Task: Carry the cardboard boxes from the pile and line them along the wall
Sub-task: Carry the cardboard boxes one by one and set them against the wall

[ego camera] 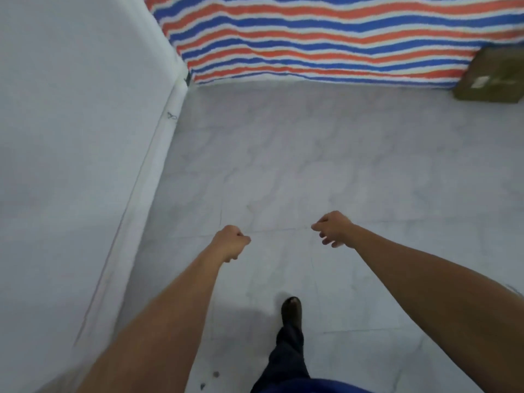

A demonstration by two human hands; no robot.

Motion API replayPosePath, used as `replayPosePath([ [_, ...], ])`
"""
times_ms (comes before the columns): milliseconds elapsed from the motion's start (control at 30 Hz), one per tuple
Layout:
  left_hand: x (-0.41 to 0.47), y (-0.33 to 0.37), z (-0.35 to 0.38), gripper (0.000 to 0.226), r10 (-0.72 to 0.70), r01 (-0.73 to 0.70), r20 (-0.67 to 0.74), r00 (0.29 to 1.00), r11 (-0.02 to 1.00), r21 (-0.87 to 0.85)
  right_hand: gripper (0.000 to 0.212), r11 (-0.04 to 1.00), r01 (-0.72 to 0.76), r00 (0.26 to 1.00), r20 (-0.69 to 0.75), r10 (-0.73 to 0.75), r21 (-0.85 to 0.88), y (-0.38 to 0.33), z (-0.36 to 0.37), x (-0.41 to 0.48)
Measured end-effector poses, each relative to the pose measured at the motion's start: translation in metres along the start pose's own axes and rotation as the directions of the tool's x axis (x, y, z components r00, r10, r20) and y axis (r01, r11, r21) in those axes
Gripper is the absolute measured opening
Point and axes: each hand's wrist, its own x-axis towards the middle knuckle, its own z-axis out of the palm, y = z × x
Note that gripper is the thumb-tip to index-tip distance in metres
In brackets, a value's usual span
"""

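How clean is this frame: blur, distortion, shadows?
Head view: soft throughout, the cardboard box at the right edge smeared, its label unreadable; wide-angle curves the white wall and the striped tarp; flat lighting, only a faint shadow left of the shoe.

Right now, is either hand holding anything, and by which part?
Nothing is held: left hand and right hand are empty; the cardboard box sits untouched.

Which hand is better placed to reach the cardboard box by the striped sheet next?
The right hand, probably: the cardboard box stands at the far right; the left hand is farther from it.
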Motion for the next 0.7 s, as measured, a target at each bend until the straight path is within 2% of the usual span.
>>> replayPosePath([
  [133, 0.073, 0.104, 0.011, 0.024, 0.099, -0.11, 0.091, 0.991, 0.986, 0.126, 0.027, 0.995, -0.018, 0.993, -0.115, 0.029, 0.097, 0.006, -0.101, 0.045],
  [233, 0.118, 0.195, 0.025, 0.013, 0.193, -0.224, 0.163, 0.967, 0.955, 0.193, 0.025, 0.983, -0.072, 0.972, -0.207, 0.106, 0.167, 0.022, -0.18, 0.071],
  [400, 0.174, 0.349, 0.067, 0.012, 0.309, -0.383, 0.276, 0.91, 0.881, 0.276, 0.028, 0.944, -0.139, 0.912, -0.332, 0.24, 0.3, 0.079, -0.296, 0.097],
  [700, 0.226, 0.576, 0.219, 0.019, 0.363, -0.579, 0.498, 0.787, 0.714, 0.394, 0.034, 0.82, -0.228, 0.817, -0.354, 0.454, 0.526, 0.223, -0.465, 0.137],
])
